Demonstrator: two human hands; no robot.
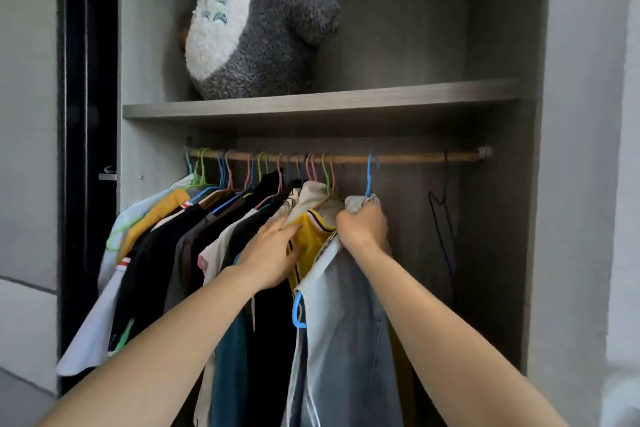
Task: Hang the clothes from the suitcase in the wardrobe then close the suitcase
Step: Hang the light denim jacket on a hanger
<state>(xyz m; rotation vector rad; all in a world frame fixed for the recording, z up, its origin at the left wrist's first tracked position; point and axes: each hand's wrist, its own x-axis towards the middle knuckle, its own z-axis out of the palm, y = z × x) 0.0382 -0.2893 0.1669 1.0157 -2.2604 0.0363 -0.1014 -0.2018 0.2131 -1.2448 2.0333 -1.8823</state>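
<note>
A wooden rail (408,158) runs across the open wardrobe under a shelf. Several garments on coloured hangers crowd its left half. A light blue denim garment (346,315) hangs from a blue hanger (369,177) hooked on the rail at the middle. My right hand (363,224) grips the top of the denim garment just below that hook. My left hand (273,250) presses with straight fingers against a yellow jersey (310,236) next to it, holding the hung clothes to the left. The suitcase is out of view.
A big grey plush toy (252,17) sits on the shelf (318,104) above the rail. An empty dark wire hanger (443,218) hangs at the rail's right end. A second blue hanger hook (298,310) pokes out low among the clothes. Wardrobe side walls stand left and right.
</note>
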